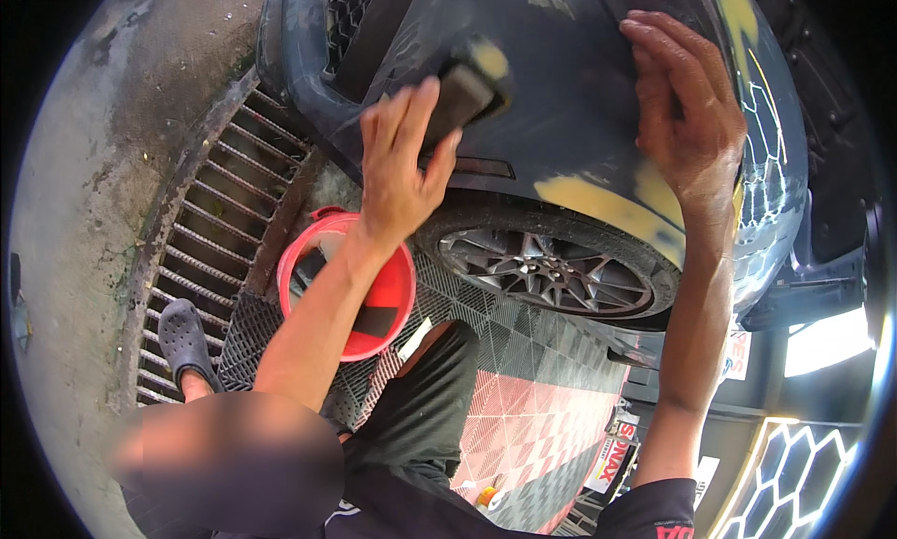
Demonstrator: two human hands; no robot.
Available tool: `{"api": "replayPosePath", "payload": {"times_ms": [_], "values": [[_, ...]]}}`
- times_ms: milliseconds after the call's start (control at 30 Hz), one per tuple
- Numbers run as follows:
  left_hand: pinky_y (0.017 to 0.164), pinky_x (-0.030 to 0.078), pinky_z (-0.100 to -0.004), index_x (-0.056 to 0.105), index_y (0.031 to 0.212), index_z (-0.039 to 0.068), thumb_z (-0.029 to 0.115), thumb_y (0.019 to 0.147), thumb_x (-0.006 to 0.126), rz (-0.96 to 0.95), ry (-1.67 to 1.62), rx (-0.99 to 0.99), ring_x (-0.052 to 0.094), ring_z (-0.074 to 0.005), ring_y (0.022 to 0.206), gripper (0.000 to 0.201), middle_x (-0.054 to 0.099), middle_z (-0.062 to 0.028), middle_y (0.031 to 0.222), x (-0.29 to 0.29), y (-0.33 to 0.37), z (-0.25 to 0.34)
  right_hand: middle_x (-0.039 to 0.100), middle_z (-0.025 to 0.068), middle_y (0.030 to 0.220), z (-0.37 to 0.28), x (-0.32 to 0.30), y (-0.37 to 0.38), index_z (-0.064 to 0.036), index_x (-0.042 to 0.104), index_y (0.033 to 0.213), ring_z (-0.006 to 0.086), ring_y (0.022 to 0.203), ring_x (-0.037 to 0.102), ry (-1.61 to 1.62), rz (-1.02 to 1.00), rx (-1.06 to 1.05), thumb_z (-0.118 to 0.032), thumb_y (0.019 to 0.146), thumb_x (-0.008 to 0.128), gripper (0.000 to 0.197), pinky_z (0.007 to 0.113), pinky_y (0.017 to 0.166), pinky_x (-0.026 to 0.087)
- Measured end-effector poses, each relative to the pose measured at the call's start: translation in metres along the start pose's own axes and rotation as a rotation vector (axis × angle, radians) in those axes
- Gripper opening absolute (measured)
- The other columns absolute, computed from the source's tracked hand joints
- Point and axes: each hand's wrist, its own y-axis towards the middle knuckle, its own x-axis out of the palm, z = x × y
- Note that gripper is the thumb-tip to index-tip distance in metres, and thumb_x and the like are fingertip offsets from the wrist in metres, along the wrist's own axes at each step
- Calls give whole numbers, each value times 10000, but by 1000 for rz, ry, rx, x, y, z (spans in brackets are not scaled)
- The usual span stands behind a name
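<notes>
My left hand [402,156] grips a dark sanding block [464,92] between fingers and thumb, against the car's grey bumper [561,81]. The block is slightly smeared by motion, and its working face is hidden. Right beside it shows a yellowish patch [490,59] on the dull, sanded-looking surface. My right hand [690,100] lies on the upper part of the same panel, holding nothing, its fingers stretched out and slightly bent. Another yellowish strip [607,210] runs along the wheel arch, below and between my hands.
A red bucket [408,291] with dark pieces inside stands below my left forearm. Beside it are a barred floor drain [210,221] and a tiled mat [523,408]. The car's wheel [551,270] sits under the arch. A grey clog [187,338] is on a foot at the left.
</notes>
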Motion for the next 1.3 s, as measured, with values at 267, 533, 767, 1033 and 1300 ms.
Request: {"api": "replayPosePath", "payload": {"times_ms": [267,533,767,1033,1300], "values": [[1123,451,-482,620,1517,3,116,948,828,111,17,18,615,-367,1282,616,675,-194,1403,12,59,10,799,135,1236,0,3,-6,-52,807,1221,269,1137,777,-31,27,9,82,979,742,284,357,951,632],[1118,450,-475,624,1505,17,105,943,821,201,-11,29,636,-353,1251,602,677,-174,1411,25,87,19,802,115,1246,-5,0,-8,-55,810,1214,269,1145,776,-12,-33,68,70,980,748,272,364,977,625],[1080,442,-475,607,1541,53,101,904,833,135,-50,49,596,-367,1239,677,673,-163,1362,26,41,29,805,125,1239,2,1,1,-58,814,1208,264,1150,782,-25,-10,-20,84,972,751,282,355,961,634],[1100,451,-496,614,1532,50,85,892,838,82,-71,8,602,-374,1229,679,665,-167,1374,24,27,46,806,129,1235,0,-1,-1,-46,813,1203,264,1141,785,-35,-24,10,78,977,748,266,349,931,646],[1085,462,-475,626,1513,49,101,914,827,147,3,44,618,-369,1247,634,679,-164,1391,24,54,26,806,121,1234,0,1,-1,-46,807,1221,271,1142,779,-23,-20,-6,75,972,755,281,357,929,641]]}}
